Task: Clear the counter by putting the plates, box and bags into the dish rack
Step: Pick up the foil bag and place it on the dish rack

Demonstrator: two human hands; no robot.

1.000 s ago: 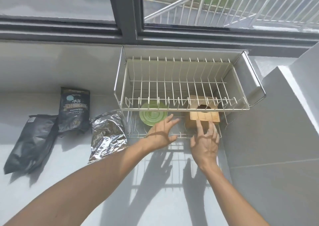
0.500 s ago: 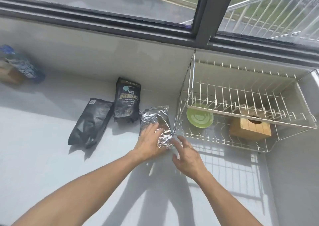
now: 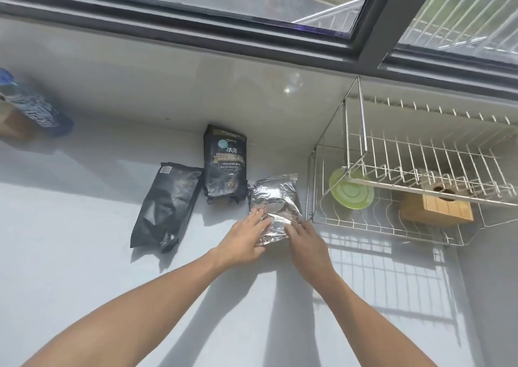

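A crinkled silver foil bag point(image 3: 274, 201) lies flat on the white counter just left of the wire dish rack point(image 3: 361, 142). My left hand point(image 3: 245, 237) rests on its near left edge and my right hand point(image 3: 304, 239) on its near right corner, fingers spread over the foil. Two black bags lie further left: one with printed lettering point(image 3: 225, 164) against the wall, one plain point(image 3: 165, 206) slanted in front. In the rack's lower tier sit a green plate point(image 3: 351, 191) and a wooden box point(image 3: 437, 206) with a round hole on top.
The rack's upper tier point(image 3: 429, 164) of wire prongs overhangs the plate and box. A blue patterned bottle point(image 3: 33, 105) and a brown object stand at the far left by the wall. A window frame runs along the back; a grey wall closes the right side.
Both hands left the rack's lower tier and moved left onto the silver bag. My view swung left, bringing the bottle into sight.
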